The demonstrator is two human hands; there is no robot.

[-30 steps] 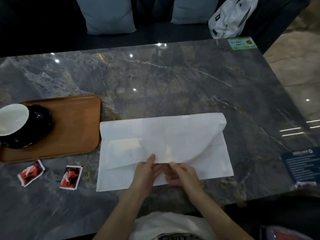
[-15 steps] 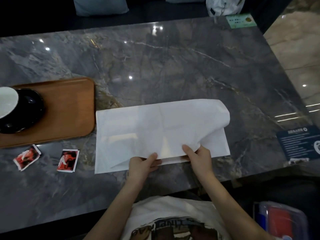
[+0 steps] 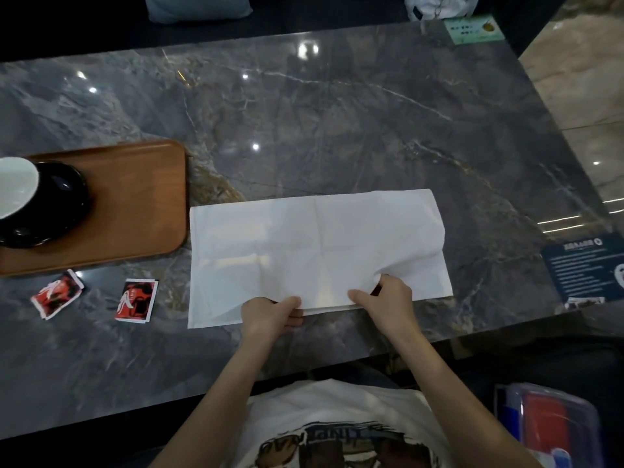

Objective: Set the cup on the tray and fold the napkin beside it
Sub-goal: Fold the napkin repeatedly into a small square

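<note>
Both my forearms reach up from the bottom of the view toward 12 o'clock, bare to the elbow, converging on the near edge of the white napkin (image 3: 317, 251). My left hand (image 3: 270, 315) lies knuckles-up at the napkin's near edge, left of its middle; its fingers (image 3: 290, 304) are curled, thumb on top and the others tucked beneath, pinching the paper's folded-over upper layer. My right hand (image 3: 388, 298) sits just to the 3 o'clock side of the left one, wrist angled in from 5 o'clock; its thumb lies across the top of the paper and the other fingers are curled under a lifted part of the upper layer, gripping it. The two hands are near each other but apart.

The napkin lies on the dark marble surface (image 3: 337, 123), folded over on itself into a long band running 9 to 3 o'clock, with the lower layer showing along the near edge and at the right end, where the fold bulges up a little. Its left end lies just beside the wooden tray (image 3: 135, 204), which is at 9 o'clock from my hands. On the tray's left part stands the cup (image 3: 13, 187), white inside, on a black saucer (image 3: 60, 204), partly cut off by the frame. Two red packets (image 3: 136, 300) lie on the surface at the tray's near side, at 9 o'clock from my left hand.
</note>
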